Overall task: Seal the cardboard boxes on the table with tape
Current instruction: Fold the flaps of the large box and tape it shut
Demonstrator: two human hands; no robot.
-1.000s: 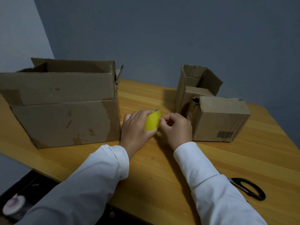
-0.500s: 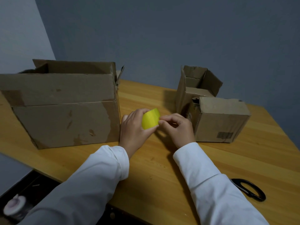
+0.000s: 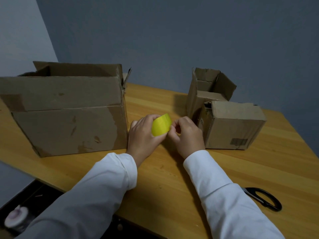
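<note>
My left hand (image 3: 143,135) grips a yellow roll of tape (image 3: 161,125) above the middle of the wooden table (image 3: 164,178). My right hand (image 3: 187,135) pinches at the roll's right edge with thumb and fingertips. A large cardboard box (image 3: 69,118) with raised flaps stands to the left, close to my left hand. To the right sits a small box (image 3: 233,126) with its top folded down. Behind that one stands another small box (image 3: 207,90) with open flaps.
Black-handled scissors (image 3: 264,198) lie at the table's front right, partly under my right sleeve. The grey wall runs behind the boxes. Off the table's left edge, low down, stands a small round whitish object (image 3: 16,216).
Both hands stay together at the tape roll. The roll has turned slightly in my left hand, and my right fingertips have shifted along its edge.
</note>
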